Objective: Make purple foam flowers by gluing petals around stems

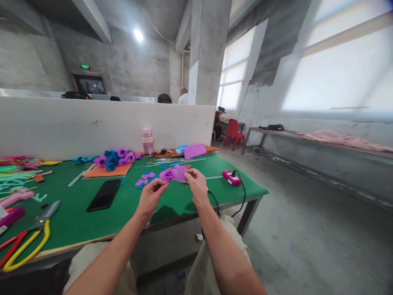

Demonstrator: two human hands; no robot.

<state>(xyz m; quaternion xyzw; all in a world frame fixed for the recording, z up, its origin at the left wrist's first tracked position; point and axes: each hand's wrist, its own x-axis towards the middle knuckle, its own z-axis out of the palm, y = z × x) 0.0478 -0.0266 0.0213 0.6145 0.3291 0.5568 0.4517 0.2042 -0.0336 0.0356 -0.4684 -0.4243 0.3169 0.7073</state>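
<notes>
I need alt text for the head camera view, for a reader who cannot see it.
Two bare hands, left hand and right hand, hold a purple foam flower above a green table. On the table lie a black phone, scissors, finished foam flowers and a pink glue gun.

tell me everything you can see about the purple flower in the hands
The purple flower looks like soft foam or felt, rolled into a spiral bud at the left with a flat, paler petal sheet spreading to the right. It is held up above the green table, just over its front edge. The left hand pinches it from below at the bud, and the right hand holds the petal sheet's right edge. Loose purple and blue petal cut-outs lie on the table behind it.
</notes>
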